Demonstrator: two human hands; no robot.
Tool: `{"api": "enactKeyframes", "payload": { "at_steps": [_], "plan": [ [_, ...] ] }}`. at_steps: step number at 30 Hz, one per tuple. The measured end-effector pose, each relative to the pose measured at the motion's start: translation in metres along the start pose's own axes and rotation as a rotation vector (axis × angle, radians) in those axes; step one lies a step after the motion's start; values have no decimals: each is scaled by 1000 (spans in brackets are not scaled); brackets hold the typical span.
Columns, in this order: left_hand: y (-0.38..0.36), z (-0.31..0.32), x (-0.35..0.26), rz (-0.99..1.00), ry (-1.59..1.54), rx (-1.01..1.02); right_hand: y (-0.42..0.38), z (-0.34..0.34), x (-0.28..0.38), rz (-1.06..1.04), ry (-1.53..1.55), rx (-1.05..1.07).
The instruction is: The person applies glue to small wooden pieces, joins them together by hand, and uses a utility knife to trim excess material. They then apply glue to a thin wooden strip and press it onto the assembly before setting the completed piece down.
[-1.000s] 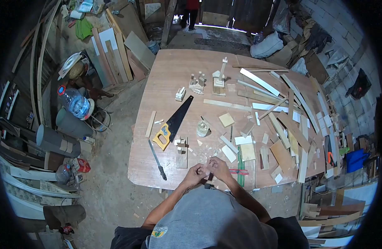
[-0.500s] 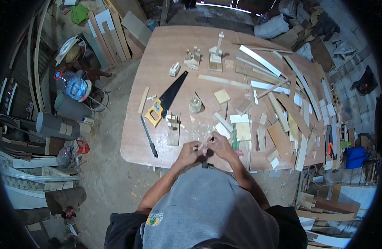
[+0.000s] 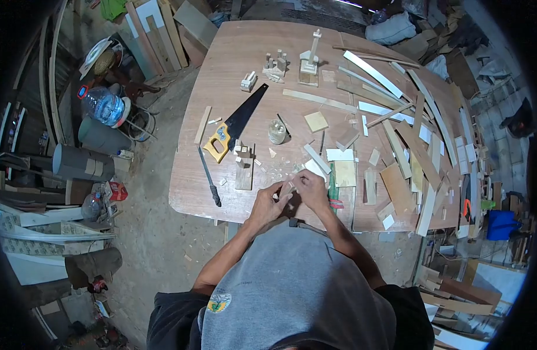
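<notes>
At the table's near edge, my left hand (image 3: 269,205) is closed around a small pale wooden piece (image 3: 287,188). Close against it, my right hand (image 3: 309,188) pinches the same piece from the right side. Fingers cover much of it, so its exact shape is hidden. Just beyond the hands lie wood shavings and small chips (image 3: 280,172). A small block assembly on a flat board (image 3: 244,175) stands to the left of them. Farther off is a glass jar (image 3: 276,132), with a thin dark tool leaning beside it.
A yellow-handled saw (image 3: 220,142) and a dark file (image 3: 210,181) lie left on the table (image 3: 186,192). Small wooden models, one with a tall tower (image 3: 310,58), stand at the back. Wood strips (image 3: 396,149) crowd the right side. A water bottle (image 3: 102,108) stands off left.
The camera view has tilted slightly, so the table sits higher in the frame. Both hands stay together on the small piece, with the fingers shifted a little.
</notes>
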State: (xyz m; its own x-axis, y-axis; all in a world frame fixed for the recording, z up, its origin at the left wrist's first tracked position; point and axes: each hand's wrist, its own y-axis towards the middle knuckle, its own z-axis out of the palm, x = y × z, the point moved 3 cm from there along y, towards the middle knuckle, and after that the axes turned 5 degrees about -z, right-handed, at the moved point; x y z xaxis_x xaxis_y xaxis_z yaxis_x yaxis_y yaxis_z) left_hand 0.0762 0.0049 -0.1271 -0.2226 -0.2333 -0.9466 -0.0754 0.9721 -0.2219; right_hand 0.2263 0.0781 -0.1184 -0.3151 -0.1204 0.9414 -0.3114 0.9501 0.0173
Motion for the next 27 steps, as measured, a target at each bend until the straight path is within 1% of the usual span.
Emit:
{"api": "enactKeyframes", "payload": {
  "at_steps": [1,2,3,4,5,6,8,9,10,12,14,16,17,18,20,21,22,24,25,27],
  "plan": [
    [1,0,9,1,-34,-1,1,-2,-3,-1,1,13],
    [3,1,24,-5,-36,-15,2,-6,-9,73,59,19],
    [6,3,44,-23,-210,-22,4,-10,-16,146,118,24],
    [5,-1,48,-38,-383,-29,5,-13,-23,143,123,38],
    [2,-4,57,-187,-545,-1,2,-17,-30,166,197,10],
    [2,-9,68,-190,-544,-15,-1,-20,-39,190,271,-20],
    [5,-18,100,-268,-873,-13,-9,-26,-54,208,256,-2],
    [4,-28,105,-322,-857,-18,-13,-28,-62,225,236,2],
    [3,-38,103,-323,-854,-26,-19,-30,-71,225,241,8],
    [-1,-52,100,-418,-1069,-35,-30,-32,-89,206,181,38],
    [4,-63,111,-415,-1061,-32,-41,-35,-102,187,135,49],
    [8,-73,115,-403,-975,-103,-50,-37,-107,247,182,22],
    [10,-77,117,-384,-891,-173,-54,-39,-109,247,184,17],
    [16,-79,129,-385,-888,-168,-58,-41,-110,270,185,-3],
    [29,-91,160,-207,-416,-328,-63,-44,-113,297,188,-29],
    [27,-94,143,-289,-367,-404,-66,-46,-116,304,105,-32],
    [29,-95,140,-290,-364,-399,-67,-47,-117,311,23,-35],
    [33,-99,132,-204,-112,-452,-70,-47,-115,310,26,-62],
    [34,-99,133,-204,-109,-446,-71,-47,-113,306,27,-85],
    [38,-98,129,-136,-35,-488,-74,-47,-110,297,35,-106]
  ]
}}
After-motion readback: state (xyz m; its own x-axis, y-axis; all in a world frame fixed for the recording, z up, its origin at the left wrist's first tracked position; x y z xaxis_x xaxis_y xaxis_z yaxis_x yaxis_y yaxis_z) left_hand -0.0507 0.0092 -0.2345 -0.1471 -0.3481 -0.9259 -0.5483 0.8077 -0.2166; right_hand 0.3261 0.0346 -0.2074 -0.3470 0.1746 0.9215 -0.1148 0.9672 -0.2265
